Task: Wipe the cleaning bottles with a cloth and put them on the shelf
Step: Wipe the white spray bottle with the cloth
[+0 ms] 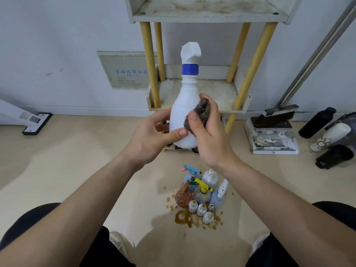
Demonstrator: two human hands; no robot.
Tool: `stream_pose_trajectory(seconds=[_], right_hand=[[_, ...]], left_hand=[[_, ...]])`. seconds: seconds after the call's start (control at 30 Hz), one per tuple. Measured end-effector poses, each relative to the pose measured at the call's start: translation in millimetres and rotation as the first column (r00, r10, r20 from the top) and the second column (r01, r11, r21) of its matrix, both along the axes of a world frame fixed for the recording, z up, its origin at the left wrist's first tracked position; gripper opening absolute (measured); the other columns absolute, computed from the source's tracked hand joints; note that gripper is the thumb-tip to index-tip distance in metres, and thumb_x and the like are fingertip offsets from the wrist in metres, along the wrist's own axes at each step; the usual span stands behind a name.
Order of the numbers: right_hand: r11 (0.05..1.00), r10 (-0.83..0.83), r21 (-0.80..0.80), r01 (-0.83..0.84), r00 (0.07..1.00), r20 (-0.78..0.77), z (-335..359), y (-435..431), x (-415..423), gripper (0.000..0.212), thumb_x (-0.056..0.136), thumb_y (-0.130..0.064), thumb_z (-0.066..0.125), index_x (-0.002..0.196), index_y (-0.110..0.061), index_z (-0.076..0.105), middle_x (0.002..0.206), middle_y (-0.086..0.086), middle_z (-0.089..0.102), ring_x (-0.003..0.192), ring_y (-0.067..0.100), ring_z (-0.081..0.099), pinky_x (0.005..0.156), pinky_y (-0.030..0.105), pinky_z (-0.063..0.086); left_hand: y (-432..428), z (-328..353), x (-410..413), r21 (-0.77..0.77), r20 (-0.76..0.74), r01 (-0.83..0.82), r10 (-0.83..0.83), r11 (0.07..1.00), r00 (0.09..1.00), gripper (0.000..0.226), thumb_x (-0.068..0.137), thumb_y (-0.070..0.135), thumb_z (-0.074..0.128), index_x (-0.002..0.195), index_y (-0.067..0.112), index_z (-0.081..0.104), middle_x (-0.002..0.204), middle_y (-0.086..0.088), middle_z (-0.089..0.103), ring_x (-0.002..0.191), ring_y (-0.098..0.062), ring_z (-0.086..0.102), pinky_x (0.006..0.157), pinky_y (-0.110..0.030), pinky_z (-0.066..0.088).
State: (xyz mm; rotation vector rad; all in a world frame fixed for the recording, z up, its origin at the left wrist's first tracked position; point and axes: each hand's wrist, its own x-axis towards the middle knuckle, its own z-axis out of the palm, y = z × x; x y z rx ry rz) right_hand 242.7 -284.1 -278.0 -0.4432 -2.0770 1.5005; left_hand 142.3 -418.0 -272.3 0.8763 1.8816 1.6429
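Observation:
My left hand grips the lower body of a white spray bottle with a blue collar, held upright in front of the shelf. My right hand holds a dark brown cloth bunched against the bottle's right side. The white shelf unit with yellow posts stands against the wall behind; its middle and upper boards look stained. On the floor below my hands stands a cluster of dirty bottles: a blue sprayer, a brown one, a clear one with a yellow trigger, and several small white ones.
Brown liquid is spilled on the floor around the cluster. A dustpan with a brush sits at the right, beside dark and white cylinders. A flat mop head lies at the left by the wall. My knees frame the bottom.

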Motion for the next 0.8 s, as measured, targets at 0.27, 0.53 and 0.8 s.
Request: stream_pose_trajectory(seconds=[0.27, 0.53, 0.8], right_hand=[[1.000, -0.006, -0.010, 0.006, 1.000, -0.008, -7.7, -1.2, -5.0, 0.072, 0.091, -0.061, 0.048, 0.150, -0.022, 0.036, 0.137, -0.003, 0.056, 0.125, 0.008, 0.054, 0.104, 0.032, 0.046], [0.996, -0.008, 0.086, 0.008, 1.000, -0.004, -4.6, -7.6, -1.8, 0.082, 0.089, -0.065, 0.046, 0.157, -0.024, 0.025, 0.154, 0.001, 0.039, 0.142, 0.013, 0.038, 0.116, 0.043, 0.036], [0.979, 0.071, -0.188, -0.081, 0.996, -0.061, -7.4, 12.2, -5.5, 0.072, 0.087, -0.061, 0.056, 0.148, -0.026, 0.041, 0.134, -0.009, 0.061, 0.129, 0.012, 0.056, 0.113, 0.048, 0.043]], left_hand=[[0.6, -4.6, 6.4, 0.027, 0.190, 0.050, -0.055, 0.998, 0.980, 0.061, 0.081, 0.026, 0.076, 0.134, 0.023, 0.047, 0.115, -0.004, 0.074, 0.103, -0.014, 0.071, 0.084, -0.031, 0.058], [0.8, -2.9, -5.4, 0.018, 0.110, 0.038, -0.040, 0.999, 0.993, 0.083, 0.067, 0.025, 0.094, 0.138, 0.028, 0.051, 0.124, -0.007, 0.067, 0.104, -0.027, 0.072, 0.089, -0.040, 0.060], [-3.9, -11.4, -5.7, 0.117, 0.295, 0.107, -0.137, 0.987, 0.946, 0.078, 0.071, 0.028, 0.084, 0.142, 0.014, 0.054, 0.139, -0.015, 0.061, 0.126, -0.041, 0.059, 0.104, -0.061, 0.048]])
